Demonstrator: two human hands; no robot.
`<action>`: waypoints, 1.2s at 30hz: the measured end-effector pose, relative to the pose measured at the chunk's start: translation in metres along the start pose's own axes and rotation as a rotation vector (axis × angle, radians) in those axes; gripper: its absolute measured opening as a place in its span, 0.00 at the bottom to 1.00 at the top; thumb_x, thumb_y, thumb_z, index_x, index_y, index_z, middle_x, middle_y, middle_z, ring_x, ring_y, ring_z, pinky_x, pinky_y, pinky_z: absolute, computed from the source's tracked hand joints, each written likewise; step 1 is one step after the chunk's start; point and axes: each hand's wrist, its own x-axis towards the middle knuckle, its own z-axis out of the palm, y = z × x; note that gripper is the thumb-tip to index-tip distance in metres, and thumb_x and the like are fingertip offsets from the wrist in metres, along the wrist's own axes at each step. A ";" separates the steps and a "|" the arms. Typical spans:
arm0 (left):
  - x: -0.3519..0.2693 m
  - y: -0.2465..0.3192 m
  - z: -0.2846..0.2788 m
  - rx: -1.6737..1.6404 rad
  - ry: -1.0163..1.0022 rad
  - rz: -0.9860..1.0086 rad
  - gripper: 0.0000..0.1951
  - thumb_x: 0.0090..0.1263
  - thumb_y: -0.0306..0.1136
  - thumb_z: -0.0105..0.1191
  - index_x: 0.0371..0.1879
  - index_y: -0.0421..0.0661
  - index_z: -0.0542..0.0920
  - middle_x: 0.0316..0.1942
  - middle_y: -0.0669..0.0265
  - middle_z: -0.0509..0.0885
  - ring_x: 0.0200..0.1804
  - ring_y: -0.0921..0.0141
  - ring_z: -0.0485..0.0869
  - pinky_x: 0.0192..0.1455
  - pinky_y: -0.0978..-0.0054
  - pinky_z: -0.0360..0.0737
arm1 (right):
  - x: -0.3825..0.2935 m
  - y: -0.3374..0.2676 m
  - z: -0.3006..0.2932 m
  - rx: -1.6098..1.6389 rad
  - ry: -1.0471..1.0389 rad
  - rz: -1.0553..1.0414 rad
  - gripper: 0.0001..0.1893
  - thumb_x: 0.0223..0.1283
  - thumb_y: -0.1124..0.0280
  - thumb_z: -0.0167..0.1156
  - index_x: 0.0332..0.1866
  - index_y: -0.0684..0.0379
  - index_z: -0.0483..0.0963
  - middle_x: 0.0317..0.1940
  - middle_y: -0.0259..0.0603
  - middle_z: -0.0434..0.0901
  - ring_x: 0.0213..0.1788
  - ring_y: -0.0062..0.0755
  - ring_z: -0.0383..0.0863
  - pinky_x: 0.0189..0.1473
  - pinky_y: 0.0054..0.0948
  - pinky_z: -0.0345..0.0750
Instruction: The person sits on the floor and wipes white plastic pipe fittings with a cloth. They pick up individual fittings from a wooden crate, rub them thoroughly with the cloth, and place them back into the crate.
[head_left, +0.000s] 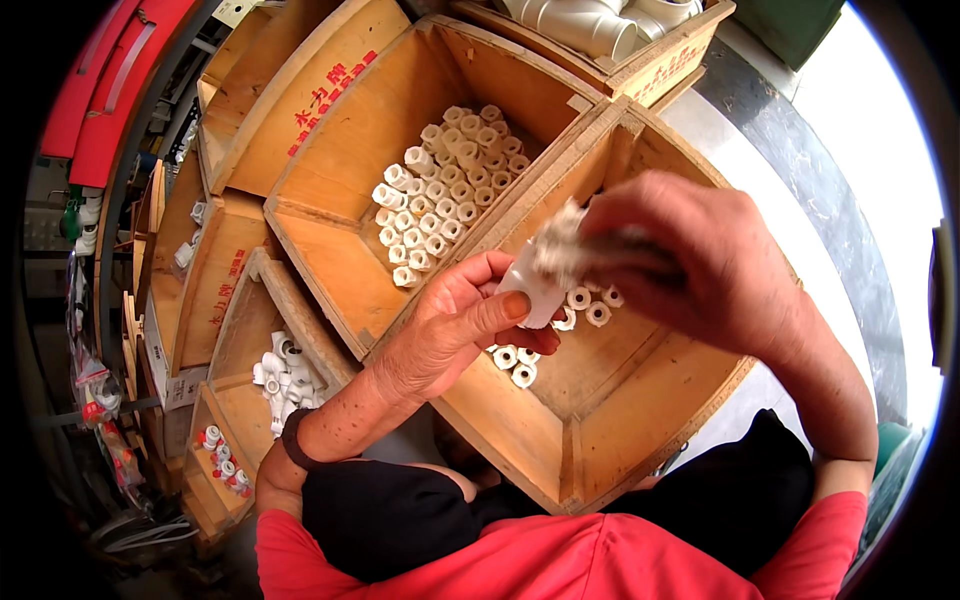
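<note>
My left hand (465, 322) holds a white plastic pipe fitting (534, 289) upright between thumb and fingers, over the near wooden crate. My right hand (675, 262), blurred, grips a crumpled light-coloured cloth (574, 247) that touches the fitting's upper part. Below the hands, in the near wooden crate (637, 382), several white fittings (515, 364) stand with their round openings up; others are partly hidden by my hands. The adjoining crate (337, 161) holds many similar white hex-ended fittings (450, 187) packed together on its floor.
A crate of large white pipe fittings (577, 22) stands at the top. To the left are stacked wooden crates (300, 97) with red writing, and a smaller box with white fittings (289, 379) and red-and-white fittings (225, 461). Wooden crate walls rise around both piles.
</note>
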 end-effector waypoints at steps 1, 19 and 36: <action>-0.001 0.000 0.000 -0.014 -0.020 -0.007 0.23 0.71 0.38 0.60 0.59 0.40 0.72 0.49 0.59 0.82 0.47 0.66 0.85 0.53 0.64 0.84 | -0.001 0.006 -0.002 0.026 0.067 0.035 0.19 0.47 0.79 0.68 0.47 0.57 0.74 0.36 0.40 0.82 0.37 0.37 0.87 0.36 0.30 0.82; -0.003 0.000 -0.005 -0.141 -0.078 -0.077 0.27 0.73 0.54 0.50 0.54 0.38 0.74 0.40 0.54 0.84 0.37 0.61 0.86 0.44 0.63 0.84 | -0.002 0.019 -0.005 0.038 0.126 0.067 0.17 0.50 0.80 0.66 0.47 0.60 0.74 0.34 0.39 0.83 0.34 0.29 0.87 0.36 0.25 0.82; -0.007 0.002 -0.005 -0.343 -0.178 -0.151 0.32 0.70 0.59 0.49 0.54 0.37 0.75 0.36 0.52 0.85 0.35 0.57 0.85 0.42 0.56 0.84 | -0.005 0.013 -0.009 0.135 0.151 0.023 0.16 0.50 0.80 0.65 0.46 0.61 0.75 0.35 0.40 0.83 0.35 0.29 0.87 0.38 0.25 0.82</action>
